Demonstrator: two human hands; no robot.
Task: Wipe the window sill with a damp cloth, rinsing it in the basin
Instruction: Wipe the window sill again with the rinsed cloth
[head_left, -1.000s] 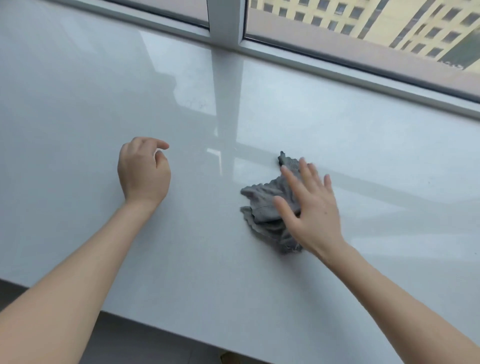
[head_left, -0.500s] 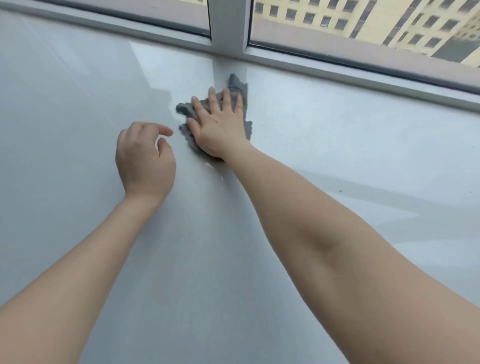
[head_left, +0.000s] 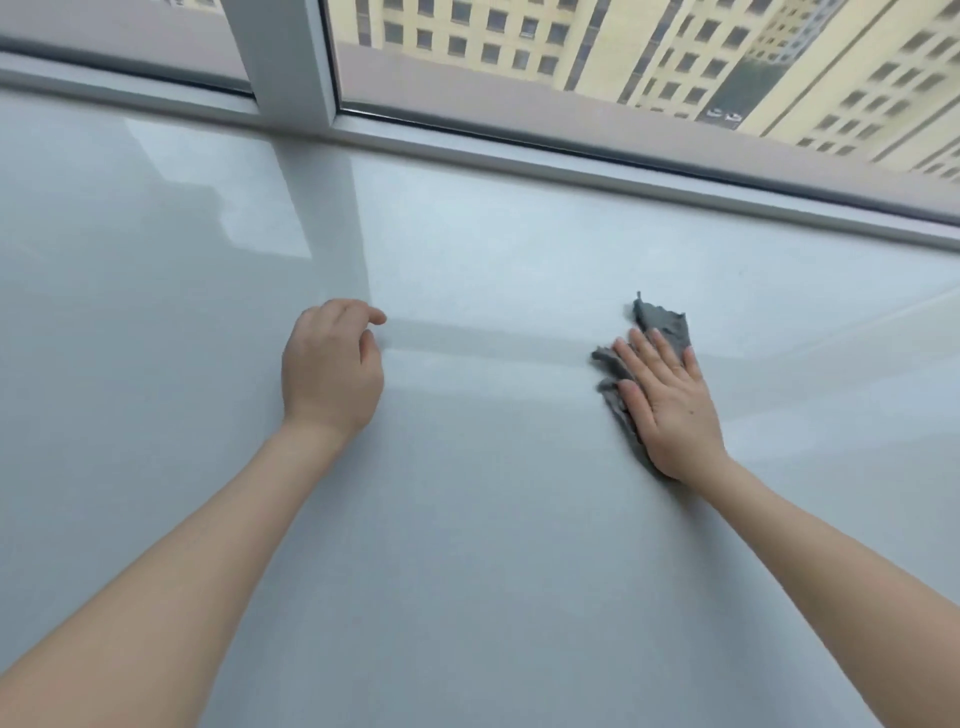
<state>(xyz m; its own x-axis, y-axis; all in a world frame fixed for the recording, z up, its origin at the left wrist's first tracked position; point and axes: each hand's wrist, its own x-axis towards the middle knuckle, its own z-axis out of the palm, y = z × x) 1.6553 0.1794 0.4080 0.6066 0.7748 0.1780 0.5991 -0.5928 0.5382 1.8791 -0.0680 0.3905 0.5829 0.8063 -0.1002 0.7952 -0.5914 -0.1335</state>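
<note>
Right hand flat with straight fingers pressing a crumpled grey cloth onto the glossy window sill, cloth's long axis running from wrist past fingertips toward the window frame, left hand well apart, loosely curled, holding nothing

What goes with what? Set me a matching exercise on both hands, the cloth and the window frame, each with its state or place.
Things
1. left hand
2. right hand
3. cloth
4. window frame

States or places
A. grey and crumpled, lying on the sill
B. fingers loosely curled, holding nothing
C. pale, along the sill's far edge
D. flat, fingers straight, pressing on the cloth

Pairs: 1-B, 2-D, 3-A, 4-C
</note>
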